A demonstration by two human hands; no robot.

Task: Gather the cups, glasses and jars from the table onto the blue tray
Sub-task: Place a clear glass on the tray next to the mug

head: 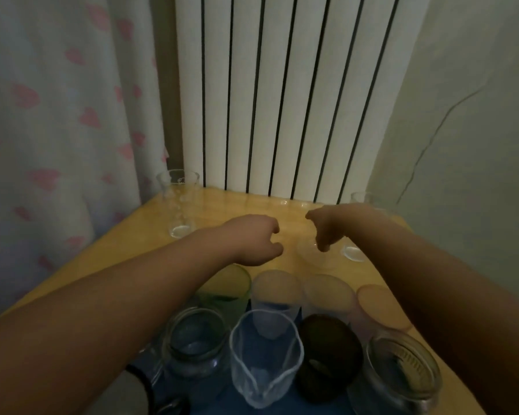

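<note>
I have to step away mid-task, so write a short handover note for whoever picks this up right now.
Left hand: empty, fingers curled, over the table.
Right hand: fingertips at the rim of a clear glass bowl; grip not clear.
Done: green cup, several clear glasses and jars, and a dark jar stand on the blue tray.
Left: tall glass at the far left corner, another glass behind the right wrist, and the bowl.

Glasses and jars upright on blue tray (279, 410), tall clear glass (178, 203) at table's far-left
</note>
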